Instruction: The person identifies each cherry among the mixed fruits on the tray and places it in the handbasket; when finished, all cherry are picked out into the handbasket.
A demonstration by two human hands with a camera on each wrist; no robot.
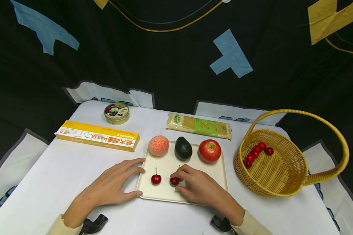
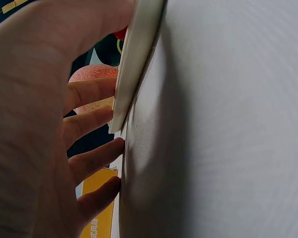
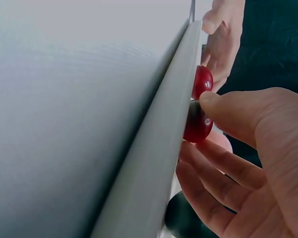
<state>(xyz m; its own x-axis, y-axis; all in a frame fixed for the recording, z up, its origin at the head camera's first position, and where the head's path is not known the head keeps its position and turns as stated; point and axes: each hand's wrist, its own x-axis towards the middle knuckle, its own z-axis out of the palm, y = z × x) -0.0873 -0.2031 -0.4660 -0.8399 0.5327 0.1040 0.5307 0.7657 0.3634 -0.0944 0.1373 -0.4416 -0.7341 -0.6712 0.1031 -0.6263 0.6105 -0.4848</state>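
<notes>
A cream tray lies on the white table. Spread fingers of my left hand rest along its left edge, the thumb at the near left corner. My right hand reaches over the tray's near part and pinches a dark red cherry between thumb and fingertips; the right wrist view shows that cherry low at the tray's surface. To its left sits another stemmed cherry. Along the far side are a pink, rough-skinned round fruit, a dark green avocado and a round red fruit.
Right of the tray stands a yellow wicker basket with a tall handle and several cherries inside. Behind the tray lies a pasta packet. A yellow pasta box and a round tin are at the back left.
</notes>
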